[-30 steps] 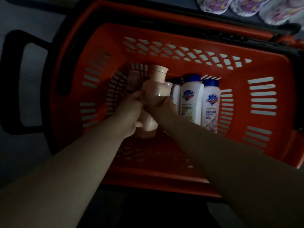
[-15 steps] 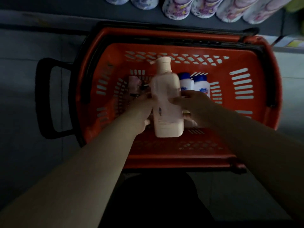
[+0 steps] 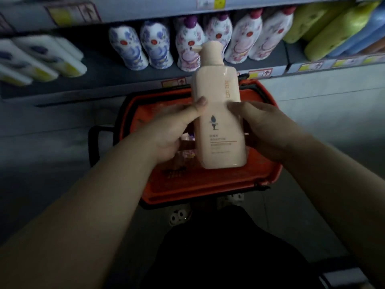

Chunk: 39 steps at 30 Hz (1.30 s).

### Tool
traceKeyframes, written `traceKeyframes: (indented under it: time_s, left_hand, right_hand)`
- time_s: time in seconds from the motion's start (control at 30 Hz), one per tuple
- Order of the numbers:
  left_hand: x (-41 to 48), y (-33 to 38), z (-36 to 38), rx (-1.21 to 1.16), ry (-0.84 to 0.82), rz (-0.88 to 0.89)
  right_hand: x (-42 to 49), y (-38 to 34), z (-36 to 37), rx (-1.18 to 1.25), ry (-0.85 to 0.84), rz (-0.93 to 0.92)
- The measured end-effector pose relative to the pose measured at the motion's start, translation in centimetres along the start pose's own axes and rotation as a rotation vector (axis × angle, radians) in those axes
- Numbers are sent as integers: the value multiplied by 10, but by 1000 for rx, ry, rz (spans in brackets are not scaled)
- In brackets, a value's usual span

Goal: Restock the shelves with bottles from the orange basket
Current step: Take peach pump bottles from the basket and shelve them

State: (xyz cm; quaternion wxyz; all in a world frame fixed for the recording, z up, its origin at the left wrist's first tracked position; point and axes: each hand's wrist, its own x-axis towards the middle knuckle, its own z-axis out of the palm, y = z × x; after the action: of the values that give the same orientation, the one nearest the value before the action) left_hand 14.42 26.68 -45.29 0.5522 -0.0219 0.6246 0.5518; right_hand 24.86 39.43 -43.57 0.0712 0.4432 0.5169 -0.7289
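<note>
We hold one pale pink bottle (image 3: 218, 113) with both our hands, up in the air over the orange basket (image 3: 208, 184). The bottle stands straight up. Its pump top is at 12 o'clock and the little spout points to 9 o'clock. A small dark drawing is on its front, with tiny words under it that we cannot read.

Our left hand (image 3: 170, 132) grips the bottle from 9 o'clock. Its thumb lies on the front, and the other fingers go round the back where we cannot see them. Our right hand (image 3: 268, 130) grips the bottle from 3 o'clock, thumb on the front too.

The basket sits on the grey floor (image 3: 323, 105) under the bottle. It has a black handle (image 3: 93, 142) at its 9 o'clock side. Between our left hand and the bottle we see something pink down in the basket, but it is too dark to tell what it is.

The shelf (image 3: 104, 80) is at 12 o'clock. A row of flower bottles (image 3: 241, 42) stands on it, some blue and some pink. At 10 o'clock are blurry white bottles (image 3: 41, 65) with yellow on them. At 2 o'clock are green bottles (image 3: 333, 28). Our dark clothes (image 3: 218, 247) show at 6 o'clock.
</note>
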Motion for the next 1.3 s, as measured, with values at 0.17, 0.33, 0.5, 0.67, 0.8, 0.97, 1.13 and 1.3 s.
traceKeyframes:
  time_s: [0.17,0.33,0.5,0.67,0.8,0.97,1.13,1.3]
  left_hand:
    - [-24,34,39,-7,-27,92]
    - [-29,58,91,-38,1,113]
    - [-22,75,159,-68,37,173]
    - [-13,90,237,-98,94,212]
    - [-9,104,298,-132,178,267]
    - [-11,128,360,-127,182,325]
    - [-1,155,399,-122,182,368]
    - [12,189,428,-164,186,390]
  right_hand:
    - [-32,-36,-25,0,7,-103]
    - [-44,-63,-68,14,0,-134]
    - [-49,-90,-132,-9,-49,-173]
    - [-56,-116,-207,-41,-62,-204]
    - [-72,-143,-261,-63,-88,-231]
    - [-92,-178,-317,-114,-75,-296]
    - [-101,-206,-357,-85,-109,-359]
    - [-94,-233,-383,-99,-92,-454]
